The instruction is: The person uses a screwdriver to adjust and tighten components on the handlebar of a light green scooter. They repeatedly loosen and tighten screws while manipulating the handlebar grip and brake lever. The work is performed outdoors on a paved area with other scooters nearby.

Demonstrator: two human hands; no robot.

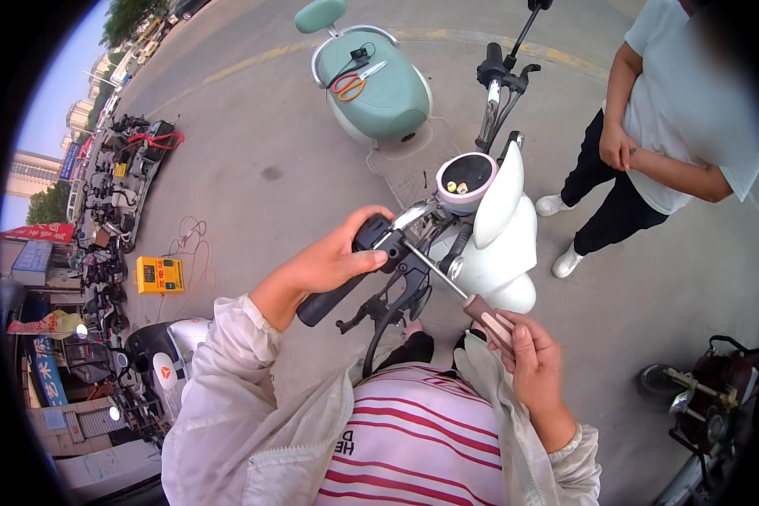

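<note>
My left hand [341, 257] is wrapped round the black switch housing [378, 238] beside the scooter's left handlebar grip [329, 300], thumb pressed on its face. A screwdriver [487, 320] with a brown handle is in my right hand [527, 358]. Its metal shaft runs up and left, and the tip meets the housing near my left thumb. Below the housing hang the brake lever [358, 324] and black cables. Farther right sit the scooter's round pink-rimmed dial [466, 181], with small stickers on it, and its white front panel [506, 240].
Orange-handled scissors [350, 86] and a small black part lie on the green scooter seat [388, 105]. A person [675, 110] stands at the right, hands together. A yellow box [159, 275] with wires stands on the ground at left. A dark motorcycle [708, 401] is at lower right.
</note>
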